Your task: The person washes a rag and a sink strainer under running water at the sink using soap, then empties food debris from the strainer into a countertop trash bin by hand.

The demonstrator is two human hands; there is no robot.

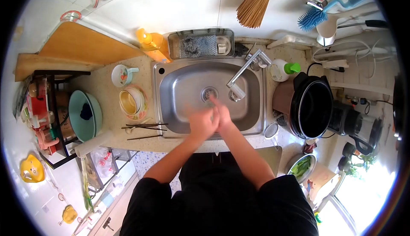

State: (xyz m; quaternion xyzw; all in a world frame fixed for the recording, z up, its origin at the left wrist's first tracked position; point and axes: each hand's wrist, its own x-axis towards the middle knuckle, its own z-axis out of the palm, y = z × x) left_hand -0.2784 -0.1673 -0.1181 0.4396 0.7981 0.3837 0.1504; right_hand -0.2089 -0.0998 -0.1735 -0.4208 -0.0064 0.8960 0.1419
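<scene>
Over the front part of the stainless steel sink (175, 88), my left hand (201, 123) and my right hand (223, 115) are pressed against each other. Motion smears the fingers of both, and no object shows between them. Some fingertips of my right hand point toward the drain strainer (209, 94) below. The faucet (247, 76) reaches over the basin from the back right, beyond my hands. Left of the sink's front corner, dark chopsticks (145, 137) and a small spoon (136, 126) lie on the counter.
Left stand stacked bowls (130, 100), a cup (121, 75) and a green basin (96, 112). Behind the sink are an orange bottle (153, 46) and a caddy (171, 44). To the right stand a pump bottle (279, 70), a black cooker pot (316, 108) and a small strainer (271, 130).
</scene>
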